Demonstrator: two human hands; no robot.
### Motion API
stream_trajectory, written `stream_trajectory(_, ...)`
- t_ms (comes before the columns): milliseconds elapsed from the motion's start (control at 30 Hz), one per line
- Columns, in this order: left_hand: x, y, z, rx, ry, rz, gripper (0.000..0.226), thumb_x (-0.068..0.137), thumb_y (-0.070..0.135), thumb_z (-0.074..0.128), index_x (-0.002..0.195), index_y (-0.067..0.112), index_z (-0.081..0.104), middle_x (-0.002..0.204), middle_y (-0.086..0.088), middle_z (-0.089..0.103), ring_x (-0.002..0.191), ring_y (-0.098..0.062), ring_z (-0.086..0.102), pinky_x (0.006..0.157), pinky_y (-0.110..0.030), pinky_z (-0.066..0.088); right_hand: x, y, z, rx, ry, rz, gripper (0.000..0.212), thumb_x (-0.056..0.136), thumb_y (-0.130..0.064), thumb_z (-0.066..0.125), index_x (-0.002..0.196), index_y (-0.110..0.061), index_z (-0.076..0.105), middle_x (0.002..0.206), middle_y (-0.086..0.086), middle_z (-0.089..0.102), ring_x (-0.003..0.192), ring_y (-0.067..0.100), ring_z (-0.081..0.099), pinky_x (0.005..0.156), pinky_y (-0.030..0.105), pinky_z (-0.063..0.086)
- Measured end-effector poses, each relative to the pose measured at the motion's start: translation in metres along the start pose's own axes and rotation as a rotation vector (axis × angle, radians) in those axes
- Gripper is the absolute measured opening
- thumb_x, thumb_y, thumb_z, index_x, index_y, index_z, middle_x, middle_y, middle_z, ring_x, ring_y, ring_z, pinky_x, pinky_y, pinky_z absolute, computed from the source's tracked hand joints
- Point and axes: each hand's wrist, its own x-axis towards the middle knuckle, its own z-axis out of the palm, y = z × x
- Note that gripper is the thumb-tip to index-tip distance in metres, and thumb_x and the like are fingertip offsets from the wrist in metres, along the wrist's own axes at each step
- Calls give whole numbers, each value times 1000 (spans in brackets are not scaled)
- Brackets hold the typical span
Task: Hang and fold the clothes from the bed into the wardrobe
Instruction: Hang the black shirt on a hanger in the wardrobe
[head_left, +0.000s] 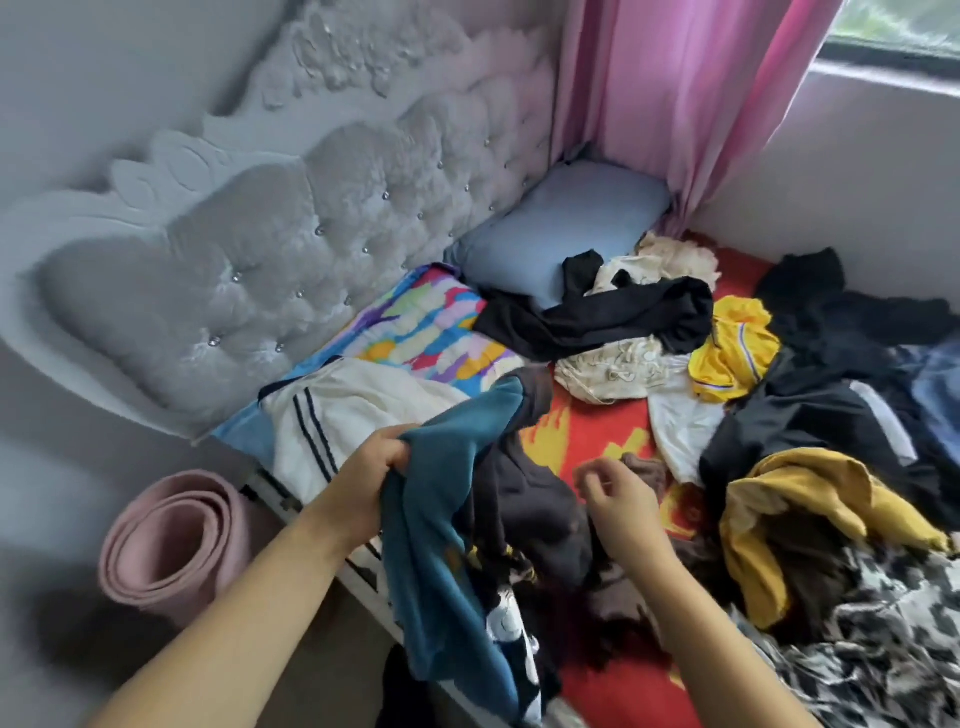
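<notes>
Two hands: left hand (378, 457) grips teal garment (441, 519); right hand (618, 493) hovers loosely curled, empty.

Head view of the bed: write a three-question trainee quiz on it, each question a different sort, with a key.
1. True or false: the left hand grips the teal garment.
2. Multiple choice: the rolled pink mat is (A) on the blue pillow, (B) on the floor beside the bed, (C) under the pink curtain.
3. Fill in: the right hand hovers with loosely curled fingers over a dark ____ garment and holds nothing.

Key: 1 true; 2 B; 3 brown.
</notes>
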Motion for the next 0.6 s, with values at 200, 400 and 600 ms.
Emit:
stream_trajectory(200, -82, 43, 13, -257, -118, 175, 25, 80, 13, 69, 66, -7, 74, 76, -19, 71, 73, -19, 71, 70, -15, 53, -21, -69, -39, -72, -700, -321, 26, 93, -11, 54, 104, -33, 61, 111, -18, 57, 110, 3, 50, 88, 19, 38)
stream_trajectory(400, -163, 63, -26, -440, 358, 365, 43, 77, -3, 45, 41, 9, 66, 53, -6, 56, 43, -10, 56, 44, -14, 46, -83, -119, -39, -9, -1118, -417, 21, 90, -24, 58, 107, -30, 68, 108, -3, 70, 97, 5, 60, 94, 32, 49)
stream_trajectory(600, -275, 48, -68, -514, 596, 429, 44, 82, 1, 37, 47, 13, 61, 50, -1, 53, 46, -13, 53, 46, -17, 44, -167, -181, 7, -300, -943, -834, 26, 87, -39, 55, 111, -35, 64, 101, -10, 67, 85, 7, 62, 85, 25, 49)
